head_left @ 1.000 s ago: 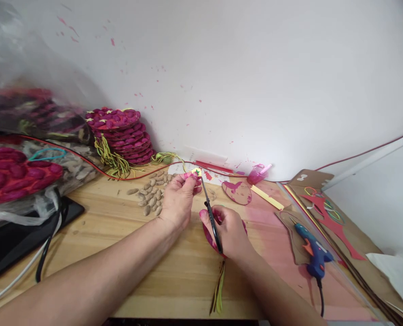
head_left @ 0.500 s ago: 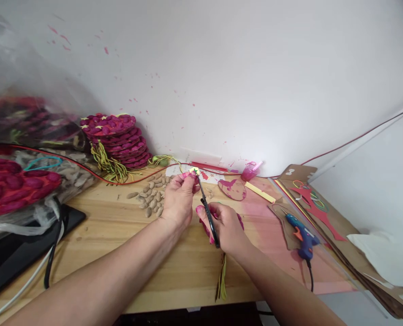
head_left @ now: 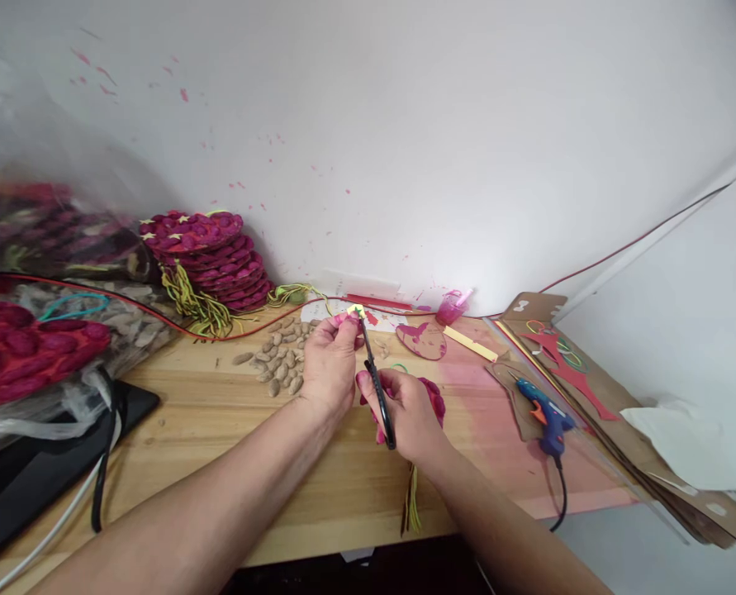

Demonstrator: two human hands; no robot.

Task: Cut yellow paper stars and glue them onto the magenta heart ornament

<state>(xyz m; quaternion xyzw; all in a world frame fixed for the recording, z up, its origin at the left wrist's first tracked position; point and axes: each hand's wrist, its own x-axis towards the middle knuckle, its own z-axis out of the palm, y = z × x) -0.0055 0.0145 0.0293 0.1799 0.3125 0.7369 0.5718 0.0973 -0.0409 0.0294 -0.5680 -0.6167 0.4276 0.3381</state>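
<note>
Between thumb and fingertips, my left hand (head_left: 334,359) pinches a small piece of yellow paper (head_left: 356,310) with a green star shape on it. My right hand (head_left: 408,413) grips black-handled scissors (head_left: 371,368), whose blades reach up to the paper. Whether the blades are parted is too small to tell. Partly hidden under my right hand lies a magenta, bumpy decorated piece (head_left: 434,398) with a yellow-green tassel (head_left: 411,500) hanging toward the table's front edge. Unshelled peanuts (head_left: 281,359) lie loose just left of my left hand.
A stack of magenta discs (head_left: 210,256) with tassels stands at the back left. Right of my hands are a cardboard cutout (head_left: 422,341), a yellow strip (head_left: 470,344), a cup of pink paint (head_left: 450,307) and a blue glue gun (head_left: 550,417). A red-black cable (head_left: 268,329) crosses the back.
The view has shifted slightly. Both hands keep nearly the same pose, with the scissors still at the yellow paper; more of the magenta piece shows beside my right hand.
</note>
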